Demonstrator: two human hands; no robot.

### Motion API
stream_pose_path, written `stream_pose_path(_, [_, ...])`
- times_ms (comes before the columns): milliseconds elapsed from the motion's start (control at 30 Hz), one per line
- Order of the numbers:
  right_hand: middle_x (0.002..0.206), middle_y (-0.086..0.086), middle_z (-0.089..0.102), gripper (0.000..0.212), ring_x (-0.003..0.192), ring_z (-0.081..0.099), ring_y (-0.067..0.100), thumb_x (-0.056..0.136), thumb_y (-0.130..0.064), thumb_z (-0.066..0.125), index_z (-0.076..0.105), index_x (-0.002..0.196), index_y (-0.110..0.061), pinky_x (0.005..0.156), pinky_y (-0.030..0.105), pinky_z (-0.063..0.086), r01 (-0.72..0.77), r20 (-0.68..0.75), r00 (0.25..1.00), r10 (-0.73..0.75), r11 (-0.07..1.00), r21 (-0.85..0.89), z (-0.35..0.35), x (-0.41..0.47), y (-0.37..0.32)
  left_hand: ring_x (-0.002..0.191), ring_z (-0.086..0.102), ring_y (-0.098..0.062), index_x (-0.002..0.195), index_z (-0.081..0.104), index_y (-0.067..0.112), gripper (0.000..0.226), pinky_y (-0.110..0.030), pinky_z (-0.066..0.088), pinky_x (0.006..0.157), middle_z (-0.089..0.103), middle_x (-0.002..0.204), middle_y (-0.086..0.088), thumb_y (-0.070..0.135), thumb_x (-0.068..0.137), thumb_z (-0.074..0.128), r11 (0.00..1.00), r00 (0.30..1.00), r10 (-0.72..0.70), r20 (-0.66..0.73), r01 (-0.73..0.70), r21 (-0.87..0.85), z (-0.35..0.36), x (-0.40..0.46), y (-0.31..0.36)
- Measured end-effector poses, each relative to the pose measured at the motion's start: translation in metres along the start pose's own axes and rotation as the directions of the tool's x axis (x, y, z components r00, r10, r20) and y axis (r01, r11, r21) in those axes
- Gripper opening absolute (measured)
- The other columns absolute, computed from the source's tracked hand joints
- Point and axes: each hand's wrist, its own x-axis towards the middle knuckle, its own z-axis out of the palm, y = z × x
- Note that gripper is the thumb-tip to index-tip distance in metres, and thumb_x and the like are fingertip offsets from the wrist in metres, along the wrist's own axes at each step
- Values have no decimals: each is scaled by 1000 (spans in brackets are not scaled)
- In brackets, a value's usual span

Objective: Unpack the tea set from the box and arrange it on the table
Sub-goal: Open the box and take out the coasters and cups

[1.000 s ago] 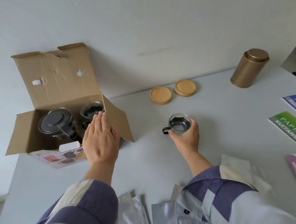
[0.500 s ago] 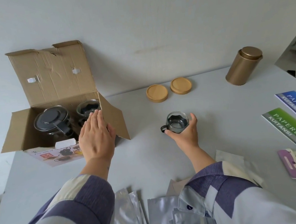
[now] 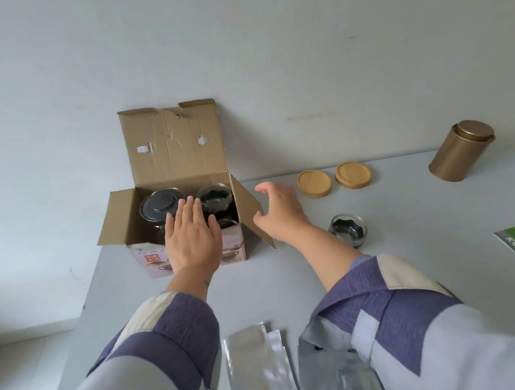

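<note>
Cup [image 3: 347,230] on table, beside right hand [image 3: 278,212] (empty).

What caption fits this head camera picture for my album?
Left hand rests on the open tea set box while the right hand reaches toward it, one glass cup already on the table.

Left hand [image 3: 190,236] flat over open box [image 3: 176,159] front edge; teapot [image 3: 158,205] and cups inside. Right hand [image 3: 278,211] spread beside box flap, empty. Glass cup [image 3: 348,230] on counter [image 3: 290,274], two wooden coasters [image 3: 313,183] behind.
</note>
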Motion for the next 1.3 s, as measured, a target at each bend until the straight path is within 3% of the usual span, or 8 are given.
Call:
stream_pose_path(167, [121, 2, 60, 36, 112, 56, 24, 87, -11, 55, 58, 123, -16, 94, 35, 48, 166, 65, 985, -161, 982, -86, 35, 14, -52, 147, 0, -17, 151, 15, 10, 61, -42, -3, 119, 11, 159, -3, 41, 98, 20, 987, 989, -147, 20, 145, 75, -6, 3, -54])
stream_pose_path(300, [91, 9, 60, 23, 96, 61, 28, 91, -10, 56, 61, 113, -3, 57, 26, 42, 64, 304, 951, 54, 929, -365, 44, 28, -85, 147, -10, -17, 152, 2, 9, 68, -41, -5, 119, -4, 160, -4, 46, 97, 18, 977, 976, -197, 90, 187, 105, -3, -3, -78])
stream_pose_path(433, [124, 11, 57, 42, 112, 57, 27, 89, -14, 57, 50, 128, -3, 79, 28, 47, -105, 359, 882, 305, 871, -481, 61, 48, -99, 147, -10, -17, 151, 1, 8, 68, -39, -2, 120, -5, 160, -5, 43, 97, 22, 980, 977, -198, 72, 196, 44, 0, -4, -75])
stream_pose_path(567, [127, 8, 54, 46, 113, 54, 24, 91, -17, 51, 44, 136, -10, 77, 28, 43, -152, 360, 841, 404, 816, -558, 76, 54, -102, 147, -9, -18, 151, 0, 9, 67, -39, -2, 120, -6, 160, -5, 40, 96, 23, 981, 979, -192, 67, 191, 17, 0, -3, -77])
stream_pose_path(800, [122, 6, 58, 40, 110, 56, 20, 92, -15, 49, 49, 132, -9, 81, 24, 45, -164, 275, 862, 426, 748, -644, 86, 54, -99, 147, -7, -17, 151, 3, 8, 67, -38, 0, 120, -2, 160, -5, 38, 96, 26, 984, 983, -173, 58, 175, -30, 1, -3, -77])
stream_pose_path(1000, [118, 7, 58, 42, 108, 57, 22, 89, -16, 56, 51, 130, -9, 70, 27, 41, -192, 279, 856, 436, 768, -612, 80, 57, -98, 147, -7, -17, 151, 3, 7, 68, -38, 1, 120, -2, 160, -6, 37, 95, 26, 983, 981, -179, 67, 182, -37, 0, -2, -75])
stream_pose_path(1133, [98, 8, 51, 41, 88, 51, 22, 89, -18, 59, 52, 128, -10, 68, 29, 42, -172, 306, 850, 429, 775, -608, 74, 58, -101, 147, -8, -18, 151, 3, 7, 67, -38, 1, 120, -2, 160, -6, 36, 95, 26, 981, 979, -187, 84, 190, -31, -2, -2, -74])
stream_pose_path(1300, [97, 7, 49, 60, 92, 56, 25, 84, -47, 62, 49, 129, -11, 72, 31, 47, -42, 378, 834, 401, 730, -683, 54, 57, -110, 147, -8, -18, 151, 4, 7, 67, -38, 1, 120, -3, 160, -6, 37, 95, 25, 982, 977, -187, 98, 189, -9, -3, -2, -73])
